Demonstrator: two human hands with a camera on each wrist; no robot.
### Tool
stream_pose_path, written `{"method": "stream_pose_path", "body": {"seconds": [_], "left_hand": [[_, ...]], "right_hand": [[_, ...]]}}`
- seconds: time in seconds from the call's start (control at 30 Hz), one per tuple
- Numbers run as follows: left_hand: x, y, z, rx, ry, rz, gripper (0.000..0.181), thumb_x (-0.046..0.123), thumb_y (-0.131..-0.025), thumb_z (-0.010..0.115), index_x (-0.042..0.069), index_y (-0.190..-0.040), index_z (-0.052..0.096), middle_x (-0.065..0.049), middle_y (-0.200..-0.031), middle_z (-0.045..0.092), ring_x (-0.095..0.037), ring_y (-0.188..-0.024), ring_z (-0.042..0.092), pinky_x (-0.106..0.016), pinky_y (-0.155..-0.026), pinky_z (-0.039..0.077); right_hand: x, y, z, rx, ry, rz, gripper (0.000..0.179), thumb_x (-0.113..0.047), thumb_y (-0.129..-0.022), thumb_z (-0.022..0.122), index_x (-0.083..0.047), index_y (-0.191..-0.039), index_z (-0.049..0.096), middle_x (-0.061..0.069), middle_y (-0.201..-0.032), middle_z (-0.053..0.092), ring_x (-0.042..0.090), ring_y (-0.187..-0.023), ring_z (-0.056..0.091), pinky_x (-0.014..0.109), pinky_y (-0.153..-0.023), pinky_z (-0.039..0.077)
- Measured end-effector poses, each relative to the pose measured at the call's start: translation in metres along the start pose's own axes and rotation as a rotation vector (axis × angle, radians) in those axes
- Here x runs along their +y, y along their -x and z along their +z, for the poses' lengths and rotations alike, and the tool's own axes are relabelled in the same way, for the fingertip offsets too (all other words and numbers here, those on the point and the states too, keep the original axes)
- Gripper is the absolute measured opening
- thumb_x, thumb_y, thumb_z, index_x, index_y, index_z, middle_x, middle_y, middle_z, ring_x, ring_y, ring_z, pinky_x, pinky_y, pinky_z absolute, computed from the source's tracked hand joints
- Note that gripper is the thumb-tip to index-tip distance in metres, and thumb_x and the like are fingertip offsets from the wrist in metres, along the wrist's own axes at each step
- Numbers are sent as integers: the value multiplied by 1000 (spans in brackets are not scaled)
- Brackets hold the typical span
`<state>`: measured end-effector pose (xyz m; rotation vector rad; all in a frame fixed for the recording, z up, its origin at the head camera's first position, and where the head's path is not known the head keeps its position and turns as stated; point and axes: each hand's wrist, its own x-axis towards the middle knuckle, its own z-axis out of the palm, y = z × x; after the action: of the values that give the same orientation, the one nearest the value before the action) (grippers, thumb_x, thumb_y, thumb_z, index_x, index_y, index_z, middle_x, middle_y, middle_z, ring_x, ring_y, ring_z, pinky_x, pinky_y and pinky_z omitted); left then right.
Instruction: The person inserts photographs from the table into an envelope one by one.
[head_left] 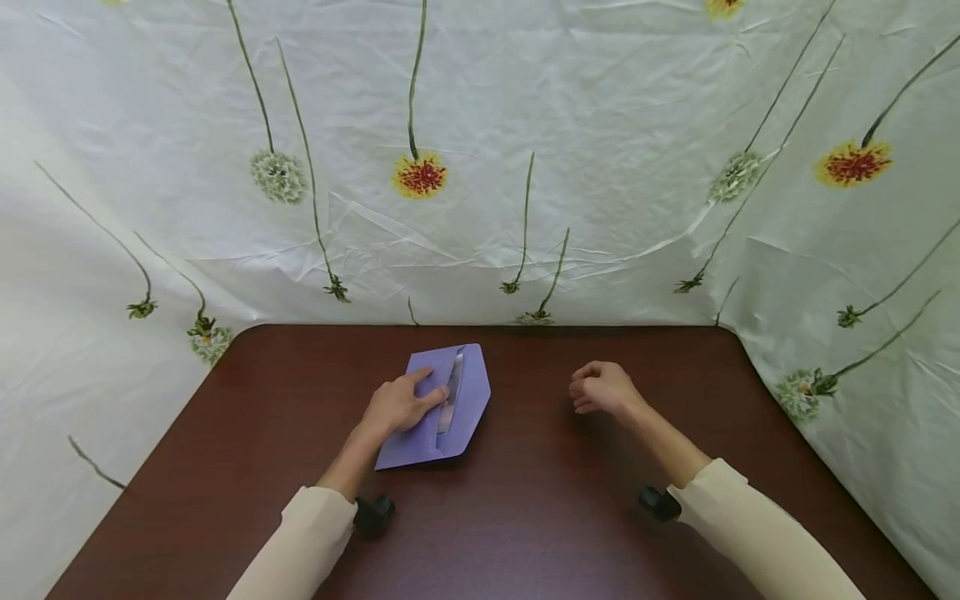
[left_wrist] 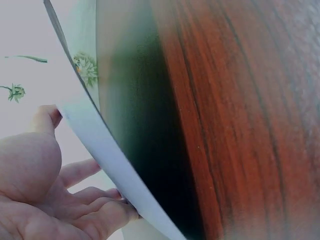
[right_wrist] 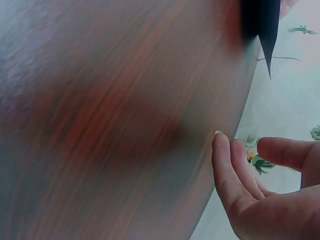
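Observation:
A lavender envelope (head_left: 470, 396) with its pointed flap folded out to the right is over the table, left of the middle. My left hand (head_left: 401, 402) holds it from the left, the thumb lying across the pocket's opening. Inside the slot shows a pale, papery strip (head_left: 447, 414), partly hidden by the thumb. In the left wrist view the envelope (left_wrist: 107, 145) is seen nearly edge-on, with the fingers against it. Well to the right, my right hand (head_left: 606, 388) hovers with loosely bent fingers and nothing in them; the envelope's dark corner (right_wrist: 260, 22) shows at the top of the right wrist view.
The dark reddish-brown table (head_left: 517, 517) has rounded far corners. A white cloth (head_left: 480, 100) printed with flowers hangs behind it and along both sides. Black wrist-worn devices (head_left: 372, 515) sit at both cream sleeves (head_left: 303, 542).

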<state>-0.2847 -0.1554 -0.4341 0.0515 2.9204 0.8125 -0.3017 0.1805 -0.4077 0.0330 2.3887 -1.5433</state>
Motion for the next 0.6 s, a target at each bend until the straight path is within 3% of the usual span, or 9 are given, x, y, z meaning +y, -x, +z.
{"method": "stream_pose_path", "body": {"seconds": [0.2, 0.43, 0.6], "left_hand": [[4, 0, 0, -19, -13, 0, 67, 46, -100, 56, 6, -152, 46, -27, -147, 52, -49, -137, 48, -60, -107, 42], [10, 0, 0, -42, -30, 3, 67, 43, -101, 56, 1, -153, 43, -28, -148, 51, -48, -138, 47, -59, -110, 40], [10, 0, 0, -48, -28, 2, 68, 42, -101, 57, 1, -153, 42, -28, -148, 51, -48, -138, 46, -59, -111, 40]], "right_hand": [[6, 5, -10, 15, 21, 1, 39, -8, -98, 58, 14, -129, 54, 35, -122, 65, 43, -102, 70, 39, -83, 61], [11, 9, -18, 23, 149, -12, 37, -16, -100, 59, 8, -128, 58, 28, -120, 69, 36, -97, 70, 39, -83, 60], [14, 12, -24, 56, 184, -33, 36, -19, -101, 59, 5, -128, 61, 27, -121, 69, 35, -99, 69, 40, -83, 60]]}}
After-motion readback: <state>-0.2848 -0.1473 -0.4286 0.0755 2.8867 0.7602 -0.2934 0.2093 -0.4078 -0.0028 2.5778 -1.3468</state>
